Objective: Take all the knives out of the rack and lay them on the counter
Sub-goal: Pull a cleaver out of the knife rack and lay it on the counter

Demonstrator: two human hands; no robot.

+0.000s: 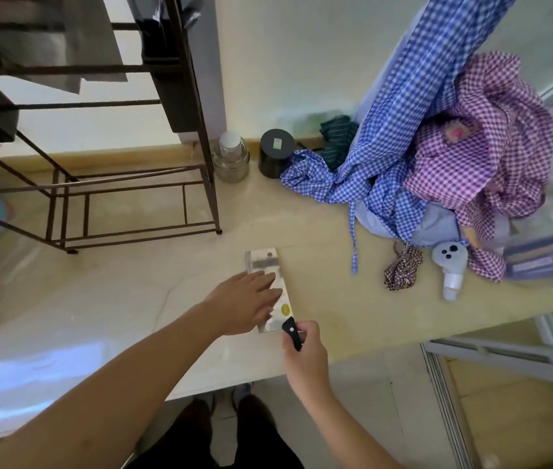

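On the pale stone counter (319, 231), a broad steel cleaver with a black handle (266, 265) lies flat. Right hand (305, 353) grips the handle at five o'clock; left hand (244, 302) rests open-fingered on the blade. Dark metal rack (126, 184) stands at ten o'clock.

There is just one camera, worn on the person's head. It looks forward and down, from high above the counter (133, 299). Both arms come in from 6 o'clock. The wall (302, 62) sits far off at 12 o'clock.
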